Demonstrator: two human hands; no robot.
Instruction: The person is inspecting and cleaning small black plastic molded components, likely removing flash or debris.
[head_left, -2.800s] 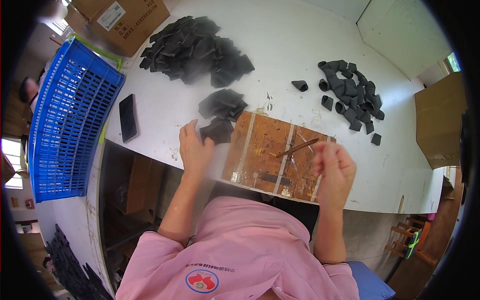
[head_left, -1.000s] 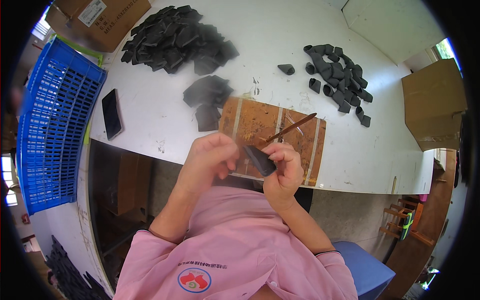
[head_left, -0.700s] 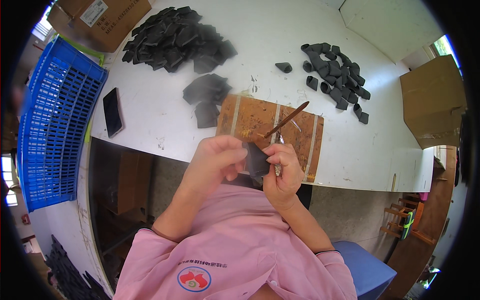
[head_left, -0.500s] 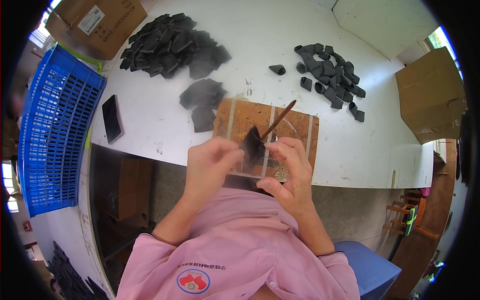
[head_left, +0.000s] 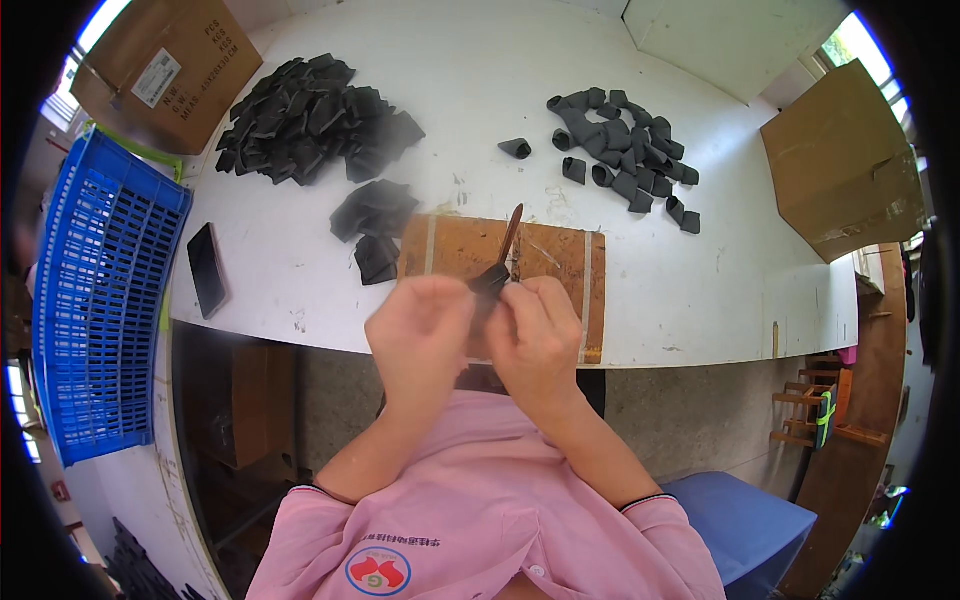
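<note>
A small black fabric piece [head_left: 488,281] is bunched between my two hands over the wooden board [head_left: 452,245]. My left hand [head_left: 420,330], smeared by motion, is closed at its left side. From the right, my right hand [head_left: 537,340] pinches the piece with bent fingers. Just beyond them a slim brown stick [head_left: 513,232] slants up from the board, its lower end hidden by the piece. A few flat black pieces [head_left: 375,212] lie at the board's left edge.
A heap of flat black pieces [head_left: 300,115] lies at the far left, and rolled black pieces [head_left: 630,145] lie at the far right. A phone [head_left: 207,270], a blue basket [head_left: 110,300] and cardboard boxes [head_left: 165,75] stand left; another carton [head_left: 845,165] is right.
My hands have drawn together, and the black piece, spread wider before, is now bunched between them. My right fingers have closed in on it. The whole view has shifted slightly.
</note>
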